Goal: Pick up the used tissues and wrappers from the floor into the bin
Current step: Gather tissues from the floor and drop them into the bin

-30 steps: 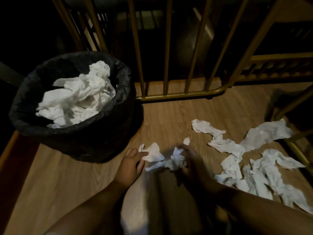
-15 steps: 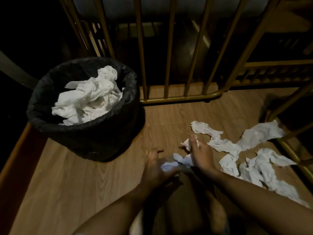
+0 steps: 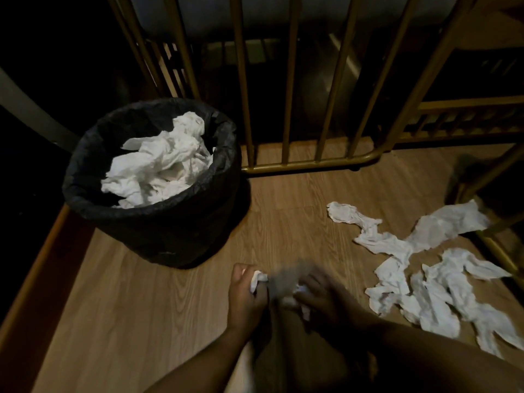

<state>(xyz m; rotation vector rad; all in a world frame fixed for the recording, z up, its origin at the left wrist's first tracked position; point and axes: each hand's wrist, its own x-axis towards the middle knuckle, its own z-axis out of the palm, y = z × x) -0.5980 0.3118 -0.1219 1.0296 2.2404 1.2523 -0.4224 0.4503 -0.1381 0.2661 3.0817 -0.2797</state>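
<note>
Crumpled soft paper tissues [image 3: 419, 282]; matt crinkled plastic bin liner [image 3: 158, 222]; wood-grain floor [image 3: 141, 321]; glossy, probably metal, railing [image 3: 309, 163].

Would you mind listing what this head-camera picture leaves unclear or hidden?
- Right hand: motion blur and shadow hide its fingers; its grip cannot be judged.
- Tissue in the left hand: fingers cover most of it.
- Bin: crumpled tissues on top hide what lies deeper.
- Floor tissues: whether wrappers are mixed in is unclear in the dim light.
- Behind the gold railing: too dark.
</note>
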